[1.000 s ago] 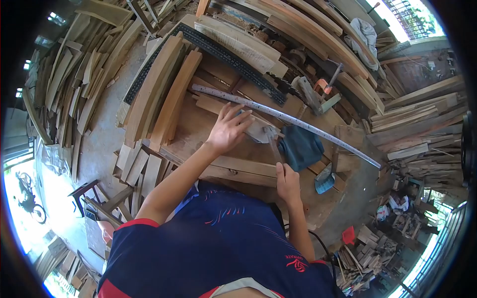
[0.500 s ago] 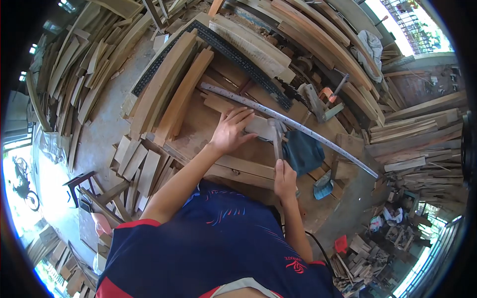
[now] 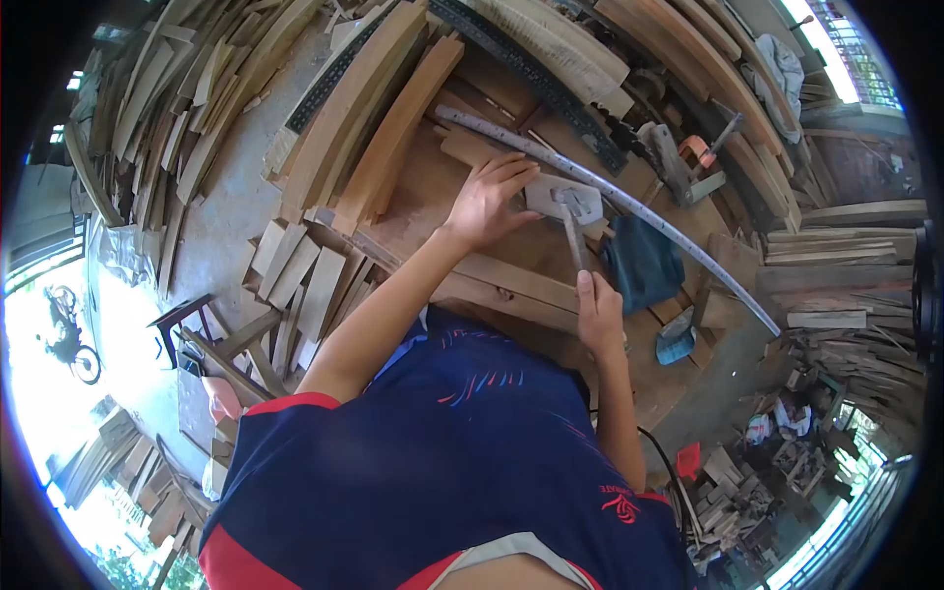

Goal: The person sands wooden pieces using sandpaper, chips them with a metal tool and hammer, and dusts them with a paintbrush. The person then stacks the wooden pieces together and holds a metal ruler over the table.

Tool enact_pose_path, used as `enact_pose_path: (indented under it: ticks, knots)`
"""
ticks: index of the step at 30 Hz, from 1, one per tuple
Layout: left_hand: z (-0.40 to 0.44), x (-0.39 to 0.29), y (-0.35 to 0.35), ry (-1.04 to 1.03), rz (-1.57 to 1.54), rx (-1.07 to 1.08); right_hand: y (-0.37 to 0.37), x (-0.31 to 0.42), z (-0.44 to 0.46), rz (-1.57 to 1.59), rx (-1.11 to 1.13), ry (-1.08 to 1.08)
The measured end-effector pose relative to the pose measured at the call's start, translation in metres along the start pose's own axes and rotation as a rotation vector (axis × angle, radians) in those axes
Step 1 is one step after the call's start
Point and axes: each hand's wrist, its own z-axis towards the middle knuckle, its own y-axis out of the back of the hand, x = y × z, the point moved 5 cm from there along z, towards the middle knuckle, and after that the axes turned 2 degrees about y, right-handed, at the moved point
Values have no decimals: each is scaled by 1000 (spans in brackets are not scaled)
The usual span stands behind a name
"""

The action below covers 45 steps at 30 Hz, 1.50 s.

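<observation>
A pale, flat block [image 3: 592, 204] with a cut-off corner lies on the workbench [image 3: 418, 221]. My left hand [image 3: 490, 202] grips the block's left end, fingers over the top and thumb along the near side. In my right hand [image 3: 600, 310] is the handle of a hammer [image 3: 576, 246], closed in the fingers. The hammer's head is over the block's middle; whether it touches cannot be made out. Just beyond the block runs a long metal ruler [image 3: 649, 218]. To its right lies a dark green cloth [image 3: 644, 264].
Curved wooden pieces [image 3: 366, 93] stand at the bench's left, near a black perforated metal strip [image 3: 531, 81]. An orange clamp [image 3: 698, 150] is at the far right. Stacked boards [image 3: 313, 285] stand left of the bench. A blue-labelled packet [image 3: 676, 339] lies near the right edge.
The whole view has shifted, so things appear farther right and mostly higher. The hammer's head has come down over the block. My left hand keeps its hold on the block.
</observation>
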Motion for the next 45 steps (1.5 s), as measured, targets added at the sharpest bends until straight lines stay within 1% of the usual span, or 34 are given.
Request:
enact_pose_path:
  ticks: [5,8,11,14,17,20,23,27,30,33,34,37,39,41,42,44,45]
  knots:
    - [8,1,3,34,-9,24,2,-1,-4,-55,-29,54]
    - [9,2,3,62,-21,41,-1,7,-4,-9,-84,74]
    - [10,2,2,54,-19,29,-7,-1,2,-63,-27,20]
    - [10,3,4,40,-5,3,0,6,2,-40,-60,66]
    - [10,2,1,48,5,11,-2,3,4,-163,-142,31]
    - [13,0,0,51,45,11,9,-12,6,-255,-159,34]
    - [14,4,-1,25,7,22,31,-15,-2,-167,-202,-46]
    - [23,-14,23,-53,-83,-49,52,-54,-19,-143,-453,-75]
    - [15,-33,44,-31,-12,-3,66,-88,-37,-118,-624,-140]
    - [-6,-34,40,32,38,118,76,-111,-57,-156,-749,-223]
    - [-10,-36,33,28,-20,148,75,-118,-64,-191,-786,-256]
    - [-12,-52,-14,173,-261,393,71,-146,-76,-273,-865,-265]
    - [9,-100,-30,-12,-280,369,71,-154,-81,-295,-888,-276]
    - [22,-135,-36,-83,-294,387,74,-158,-86,-308,-902,-331]
    - [23,-145,-36,-123,-299,400,76,-163,-89,-322,-930,-322]
    - [12,-134,-35,-62,-293,391,83,-183,-95,-342,-983,-314]
    - [3,-123,-34,-35,-285,392,86,-188,-99,-370,-967,-330]
